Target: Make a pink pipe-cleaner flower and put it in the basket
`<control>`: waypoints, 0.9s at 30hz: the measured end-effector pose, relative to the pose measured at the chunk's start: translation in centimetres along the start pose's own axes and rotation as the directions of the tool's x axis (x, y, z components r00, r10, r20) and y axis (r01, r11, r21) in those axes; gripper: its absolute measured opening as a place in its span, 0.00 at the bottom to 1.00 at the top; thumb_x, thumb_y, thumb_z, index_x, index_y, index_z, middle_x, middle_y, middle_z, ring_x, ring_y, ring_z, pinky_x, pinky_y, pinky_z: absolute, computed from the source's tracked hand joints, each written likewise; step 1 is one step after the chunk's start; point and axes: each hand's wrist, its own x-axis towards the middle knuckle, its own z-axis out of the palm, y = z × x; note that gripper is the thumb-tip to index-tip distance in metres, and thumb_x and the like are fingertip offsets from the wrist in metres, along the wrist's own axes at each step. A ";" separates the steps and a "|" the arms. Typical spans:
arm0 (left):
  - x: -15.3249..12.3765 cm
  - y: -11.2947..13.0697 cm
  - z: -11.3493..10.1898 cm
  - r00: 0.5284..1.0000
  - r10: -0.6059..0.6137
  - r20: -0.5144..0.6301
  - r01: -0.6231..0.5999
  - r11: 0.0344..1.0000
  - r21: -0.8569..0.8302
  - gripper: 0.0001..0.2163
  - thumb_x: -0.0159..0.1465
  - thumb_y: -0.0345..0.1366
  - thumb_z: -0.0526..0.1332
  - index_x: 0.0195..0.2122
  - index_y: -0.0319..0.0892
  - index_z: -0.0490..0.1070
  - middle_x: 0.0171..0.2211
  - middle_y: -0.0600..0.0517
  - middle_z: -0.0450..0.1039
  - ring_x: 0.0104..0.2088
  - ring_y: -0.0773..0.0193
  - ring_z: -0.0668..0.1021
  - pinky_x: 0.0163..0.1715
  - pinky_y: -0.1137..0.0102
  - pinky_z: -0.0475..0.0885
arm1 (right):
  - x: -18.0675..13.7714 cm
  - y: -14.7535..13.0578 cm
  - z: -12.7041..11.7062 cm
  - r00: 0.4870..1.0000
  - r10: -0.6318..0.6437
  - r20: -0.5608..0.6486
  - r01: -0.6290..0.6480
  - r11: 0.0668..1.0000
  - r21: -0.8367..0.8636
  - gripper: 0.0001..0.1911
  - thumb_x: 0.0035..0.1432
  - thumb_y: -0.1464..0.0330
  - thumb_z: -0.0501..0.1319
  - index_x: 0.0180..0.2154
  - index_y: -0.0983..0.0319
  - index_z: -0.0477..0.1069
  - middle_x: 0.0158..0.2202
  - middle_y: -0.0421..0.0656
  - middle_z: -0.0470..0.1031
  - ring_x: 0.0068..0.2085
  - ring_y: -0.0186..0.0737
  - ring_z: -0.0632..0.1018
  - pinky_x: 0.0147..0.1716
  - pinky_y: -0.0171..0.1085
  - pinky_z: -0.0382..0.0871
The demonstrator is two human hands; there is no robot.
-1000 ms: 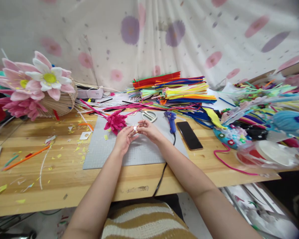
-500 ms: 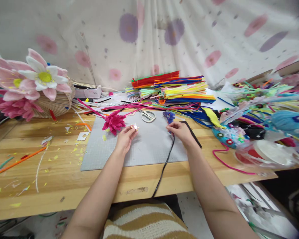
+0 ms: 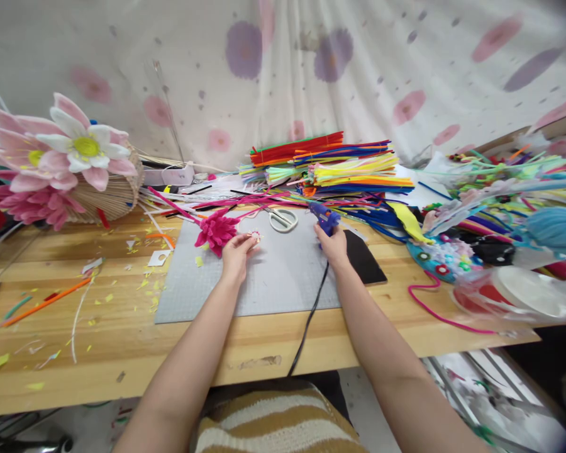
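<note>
Between the fingertips of my left hand is a small white spiky piece, too small to make out fully. My right hand is wrapped round a blue hot glue gun, its nozzle pointing up and to the left. A black cord runs from the gun down over the table's front edge. Just left of my left hand, a magenta fuzzy flower with a long stem lies on the grey cutting mat. White-handled scissors rest at the mat's back edge.
Bundles of coloured pipe cleaners are piled behind the mat. A basket with large pink and white flowers stands at left. Right of the mat are a black pad, a plastic-wrapped roll and craft pieces. Yellow scraps litter the wooden table.
My right hand has closed round the glue gun's handle and tilted the gun up and left, off the black pad. My left hand has turned the small white piece slightly.
</note>
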 end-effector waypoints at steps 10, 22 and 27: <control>-0.6 -1.3 1.3 0.996 -0.046 0.077 0.046 0.999 0.010 0.11 0.46 0.28 0.68 0.30 0.35 0.70 0.29 0.50 0.75 0.31 0.66 0.79 0.31 0.72 0.74 | -3.7 -3.8 5.9 0.941 -0.051 0.335 -0.151 0.821 0.550 0.18 0.36 0.61 0.69 0.30 0.62 0.70 0.29 0.39 0.74 0.33 0.37 0.76 0.38 0.38 0.69; -0.6 -1.4 1.4 0.980 -0.096 0.177 0.076 0.991 0.112 0.07 0.53 0.33 0.64 0.30 0.35 0.72 0.27 0.49 0.75 0.28 0.64 0.79 0.26 0.72 0.75 | -3.8 -3.0 6.8 0.935 -0.041 0.354 -0.148 0.859 0.489 0.18 0.34 0.63 0.67 0.31 0.62 0.68 0.26 0.38 0.73 0.29 0.37 0.74 0.34 0.37 0.67; -0.8 -1.4 1.3 0.984 -0.069 0.162 0.039 0.982 0.185 0.05 0.54 0.30 0.62 0.30 0.34 0.73 0.28 0.48 0.76 0.28 0.64 0.79 0.23 0.74 0.74 | -3.9 -2.5 6.4 0.926 -0.047 0.375 -0.157 0.855 0.495 0.19 0.32 0.63 0.68 0.29 0.63 0.68 0.26 0.38 0.72 0.29 0.35 0.72 0.34 0.36 0.66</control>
